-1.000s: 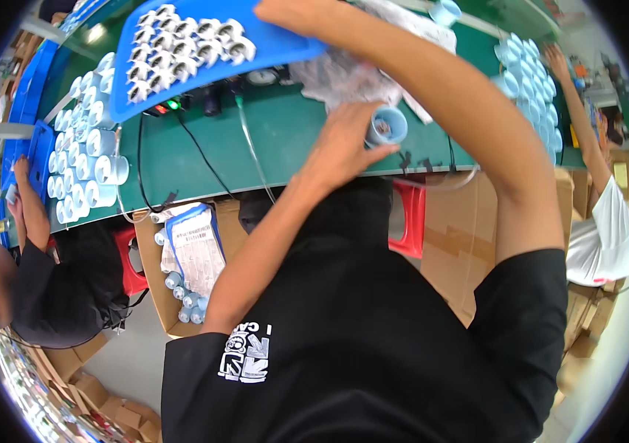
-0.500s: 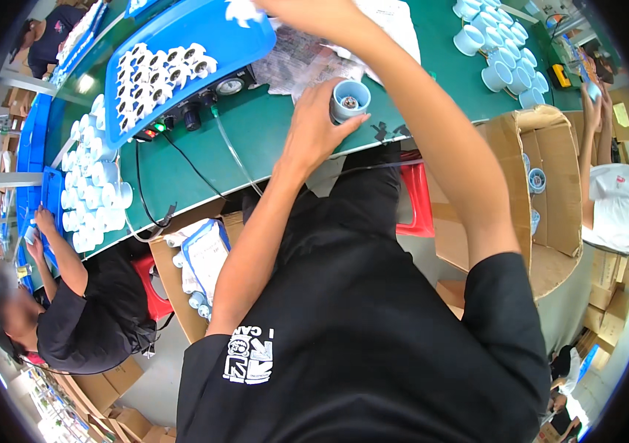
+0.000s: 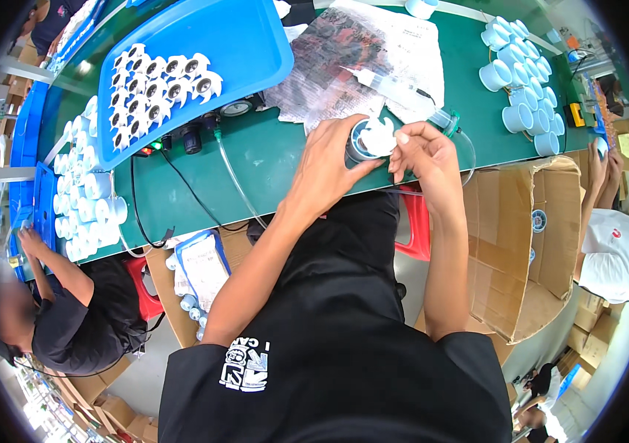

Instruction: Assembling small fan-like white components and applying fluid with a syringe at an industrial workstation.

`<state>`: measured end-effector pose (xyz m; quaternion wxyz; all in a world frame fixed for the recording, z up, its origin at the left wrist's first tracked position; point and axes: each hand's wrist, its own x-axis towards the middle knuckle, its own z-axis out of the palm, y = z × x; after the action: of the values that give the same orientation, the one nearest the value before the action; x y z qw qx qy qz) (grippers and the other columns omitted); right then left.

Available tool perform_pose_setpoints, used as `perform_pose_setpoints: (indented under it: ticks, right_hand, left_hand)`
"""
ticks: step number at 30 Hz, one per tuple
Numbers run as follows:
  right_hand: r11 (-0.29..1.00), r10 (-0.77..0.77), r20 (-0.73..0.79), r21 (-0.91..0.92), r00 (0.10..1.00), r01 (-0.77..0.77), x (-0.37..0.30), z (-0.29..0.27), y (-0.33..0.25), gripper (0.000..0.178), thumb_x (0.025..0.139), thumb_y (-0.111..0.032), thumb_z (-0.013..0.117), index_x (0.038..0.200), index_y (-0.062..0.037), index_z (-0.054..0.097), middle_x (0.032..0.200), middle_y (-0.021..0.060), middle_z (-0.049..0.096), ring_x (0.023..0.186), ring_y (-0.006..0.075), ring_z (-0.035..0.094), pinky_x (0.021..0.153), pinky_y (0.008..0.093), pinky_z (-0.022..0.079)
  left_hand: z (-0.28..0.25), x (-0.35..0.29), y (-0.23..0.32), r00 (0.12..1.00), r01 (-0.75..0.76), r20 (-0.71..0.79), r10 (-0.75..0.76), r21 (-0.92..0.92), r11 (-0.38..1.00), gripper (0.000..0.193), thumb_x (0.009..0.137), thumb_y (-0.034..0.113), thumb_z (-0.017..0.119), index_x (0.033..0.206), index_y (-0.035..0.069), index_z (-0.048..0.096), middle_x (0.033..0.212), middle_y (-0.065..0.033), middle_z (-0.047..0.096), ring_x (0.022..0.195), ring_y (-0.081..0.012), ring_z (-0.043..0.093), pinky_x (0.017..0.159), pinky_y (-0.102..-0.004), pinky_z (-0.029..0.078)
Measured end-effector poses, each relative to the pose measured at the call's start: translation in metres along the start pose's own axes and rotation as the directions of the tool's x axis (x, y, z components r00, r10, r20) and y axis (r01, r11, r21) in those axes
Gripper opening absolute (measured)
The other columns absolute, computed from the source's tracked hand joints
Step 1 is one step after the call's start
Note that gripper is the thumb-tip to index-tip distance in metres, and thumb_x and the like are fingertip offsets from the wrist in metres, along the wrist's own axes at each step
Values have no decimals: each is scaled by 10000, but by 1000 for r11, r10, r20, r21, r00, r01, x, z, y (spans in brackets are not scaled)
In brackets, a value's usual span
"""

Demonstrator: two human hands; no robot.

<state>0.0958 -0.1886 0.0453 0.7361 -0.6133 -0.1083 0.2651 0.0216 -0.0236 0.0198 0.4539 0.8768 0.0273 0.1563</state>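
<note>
On the near edge of the green bench, my left hand [image 3: 320,171] is wrapped round a light blue cup-shaped housing [image 3: 354,151], its open mouth turned up. A white bladed fan wheel [image 3: 376,138] sits at that mouth, covering the inside of the housing. My right hand [image 3: 430,156] pinches the wheel's right edge between thumb and fingers. How deep the wheel sits in the housing I cannot tell. More white fan wheels [image 3: 155,90] with dark round centres stand in rows in the blue tray [image 3: 259,55] at the upper left.
Beyond my hands a clear dispensing syringe [image 3: 396,90] with a hose lies on crumpled paper [image 3: 329,44]. Light blue cups crowd the bench at right [image 3: 525,81] and left [image 3: 86,196]. An open cardboard box [image 3: 492,244] stands at right. Co-workers [image 3: 56,295] sit on both sides.
My right arm has come back from the tray area with a white fan wheel, now at the housing's mouth. My left hand still holds the housing. The syringe has come into view.
</note>
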Motion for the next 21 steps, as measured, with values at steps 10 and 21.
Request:
perform_pose_setpoints:
  ticks: [10, 21]
  right_hand:
    - [931, -231, -197, -328, 953, 158, -3, 29, 0, 158, 892, -28, 618, 1040, 10, 574, 646, -17, 504, 564, 33, 450, 500, 201, 352]
    - [392, -562, 98, -843, 821, 369, 0, 30, -26, 283, 879, -26, 601, 610, 19, 526, 552, 91, 427, 448, 195, 365, 431, 349, 281]
  left_hand:
    - [1, -5, -2, 998, -46, -47, 45, -27, 999, 589, 684, 149, 816, 1203, 55, 553, 1134, -163, 593, 1091, -357, 538, 935, -422, 427]
    - [5, 4, -7, 1000, -8, -5, 8, -36, 999, 628, 683, 119, 806, 1246, 68, 531, 1195, -135, 581, 1125, -327, 523, 953, -401, 432]
